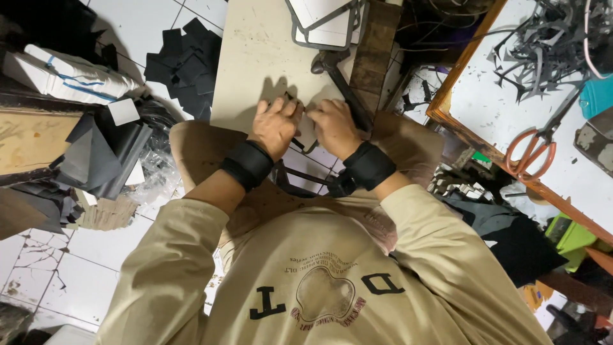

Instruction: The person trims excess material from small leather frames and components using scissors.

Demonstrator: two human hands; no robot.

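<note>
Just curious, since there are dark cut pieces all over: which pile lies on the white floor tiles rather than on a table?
The heap of flat black squares, left of the beige board. The grey strips lie tangled on the white table at right.

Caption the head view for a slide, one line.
Both hands, left hand and right hand, press a small dark piece on a pale board; orange-handled scissors lie aside.

Matt cream board [255,57]; dark metal hammer [338,76].
</note>
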